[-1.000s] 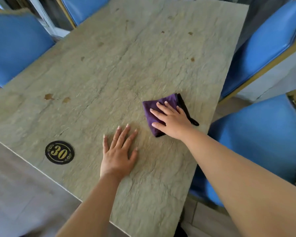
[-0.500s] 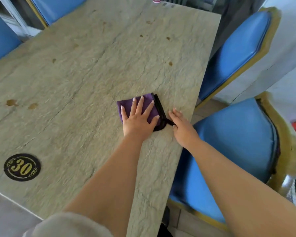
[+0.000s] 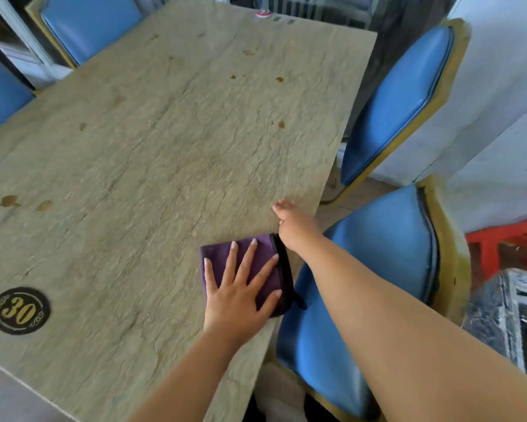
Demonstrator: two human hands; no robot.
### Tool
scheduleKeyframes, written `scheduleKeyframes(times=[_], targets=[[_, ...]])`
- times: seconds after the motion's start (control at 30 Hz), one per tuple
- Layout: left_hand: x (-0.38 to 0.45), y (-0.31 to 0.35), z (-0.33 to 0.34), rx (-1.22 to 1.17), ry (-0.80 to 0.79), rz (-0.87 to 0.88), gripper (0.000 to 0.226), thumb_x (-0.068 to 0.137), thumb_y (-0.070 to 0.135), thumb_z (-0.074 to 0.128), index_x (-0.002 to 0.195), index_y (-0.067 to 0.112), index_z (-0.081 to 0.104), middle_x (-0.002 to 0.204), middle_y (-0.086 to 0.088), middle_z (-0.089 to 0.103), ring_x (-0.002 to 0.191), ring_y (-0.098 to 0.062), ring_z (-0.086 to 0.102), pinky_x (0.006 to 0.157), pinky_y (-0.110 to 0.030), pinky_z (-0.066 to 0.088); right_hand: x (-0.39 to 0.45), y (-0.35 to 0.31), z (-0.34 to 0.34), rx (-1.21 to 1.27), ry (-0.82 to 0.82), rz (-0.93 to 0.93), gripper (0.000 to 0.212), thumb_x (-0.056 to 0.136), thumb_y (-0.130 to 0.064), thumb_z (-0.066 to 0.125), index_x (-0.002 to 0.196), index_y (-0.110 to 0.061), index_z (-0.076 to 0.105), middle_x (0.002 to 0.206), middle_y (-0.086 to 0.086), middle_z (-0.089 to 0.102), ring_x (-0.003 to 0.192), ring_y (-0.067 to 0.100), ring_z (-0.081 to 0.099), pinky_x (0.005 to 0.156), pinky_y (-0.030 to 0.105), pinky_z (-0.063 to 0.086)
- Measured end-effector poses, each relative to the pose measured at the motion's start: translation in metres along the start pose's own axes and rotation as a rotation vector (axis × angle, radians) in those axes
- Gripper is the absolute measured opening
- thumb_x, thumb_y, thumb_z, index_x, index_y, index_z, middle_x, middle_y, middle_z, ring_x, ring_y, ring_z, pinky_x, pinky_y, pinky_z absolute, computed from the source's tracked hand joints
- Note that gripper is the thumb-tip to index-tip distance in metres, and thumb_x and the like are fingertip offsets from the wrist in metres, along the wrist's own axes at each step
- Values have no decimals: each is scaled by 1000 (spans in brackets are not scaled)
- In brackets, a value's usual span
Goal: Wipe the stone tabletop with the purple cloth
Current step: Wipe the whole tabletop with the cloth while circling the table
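Seen from above, a stone tabletop [image 3: 152,166] fills most of the view, pale greenish-grey with small brown stains scattered across it. A folded purple cloth [image 3: 265,266] with a black trim lies flat on the stone at about five o'clock from the centre of the table, right at its right-hand edge, with one corner hanging slightly over. The left hand [image 3: 239,295] is pressed palm-down on the cloth, fingers spread wide and pointing toward twelve o'clock. The right hand [image 3: 294,228] rests on the table edge just beyond the cloth, at about one o'clock from it, touching its far corner; its fingers are blurred, so how far they are spread cannot be told, and it holds nothing visible. A round black badge [image 3: 19,310] with a gold "30" sits on the stone at eight o'clock. Blue padded chairs with gold frames stand around the table, the nearest chair [image 3: 374,269] at four o'clock, directly under the right forearm.
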State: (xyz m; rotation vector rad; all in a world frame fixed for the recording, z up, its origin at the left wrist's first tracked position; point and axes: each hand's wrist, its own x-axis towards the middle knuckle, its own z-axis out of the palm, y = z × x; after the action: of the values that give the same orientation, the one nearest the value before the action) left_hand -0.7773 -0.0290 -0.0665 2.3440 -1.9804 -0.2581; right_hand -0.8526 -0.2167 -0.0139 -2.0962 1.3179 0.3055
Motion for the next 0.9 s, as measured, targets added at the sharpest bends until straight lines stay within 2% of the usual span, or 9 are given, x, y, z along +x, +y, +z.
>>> scheduleKeyframes(times=[0.13,0.3,0.37,0.43,0.53,0.6,0.7,0.8,0.9], targets=[[85,-14,-14,29,-17,-166,64,86,72,17,145,56,-3,161,14,-8,148,-19,-13,112,-66,-6,17,4,-31,-88,37,6,56,97,-2,35,150,-16,26,156,9,27,139,27,33,105,32,36],[157,17,-20,-60,-85,-535,63,90,68,14,146,52,-10,159,10,-21,146,-24,-22,109,-68,-11,41,15,-76,-296,-85,-135,54,97,-3,36,149,-9,25,155,14,27,138,32,34,109,35,33],[146,44,-14,-41,-75,-516,63,89,67,10,145,51,-14,159,10,-22,146,-25,-23,110,-67,-12,56,30,-97,-346,-128,-210,56,98,-7,37,151,-14,21,159,12,15,143,31,23,114,37,27],[122,66,-5,-5,-40,-388,62,89,67,8,145,52,-13,160,10,-16,147,-24,-19,111,-67,-9,72,48,-117,-441,-197,-286,60,100,-16,41,152,-21,12,161,7,-4,147,30,2,117,41,17],[88,71,2,71,9,-166,61,91,66,22,148,51,7,161,9,8,149,-25,6,110,-68,8,90,69,-133,-506,-274,-325,67,99,-27,46,153,-25,5,159,1,-20,146,28,-16,117,48,12],[86,57,-1,54,-20,-147,59,91,69,21,146,56,5,161,16,3,149,-18,0,111,-66,2,95,82,-131,-479,-287,-341,71,99,-33,45,152,-29,-2,157,-1,-25,145,27,-20,117,48,10],[115,40,-10,11,-13,-390,59,86,73,13,142,62,-1,159,22,-7,149,-14,-10,111,-67,-6,101,92,-124,-456,-279,-381,74,99,-36,45,151,-32,-8,155,-3,-29,144,26,-24,118,45,6],[170,31,-19,-79,-7,-707,60,87,72,11,143,59,-3,159,19,-14,147,-17,-19,107,-69,-14,108,96,-125,-439,-294,-393,73,100,-31,44,151,-32,-9,155,-5,-30,143,24,-25,118,44,6],[211,46,-25,-129,-51,-787,59,91,68,12,145,55,-9,159,14,-20,145,-24,-25,105,-72,-16,113,99,-128,-387,-312,-401,72,101,-26,41,151,-27,-11,155,-7,-28,144,19,-24,118,41,4]])
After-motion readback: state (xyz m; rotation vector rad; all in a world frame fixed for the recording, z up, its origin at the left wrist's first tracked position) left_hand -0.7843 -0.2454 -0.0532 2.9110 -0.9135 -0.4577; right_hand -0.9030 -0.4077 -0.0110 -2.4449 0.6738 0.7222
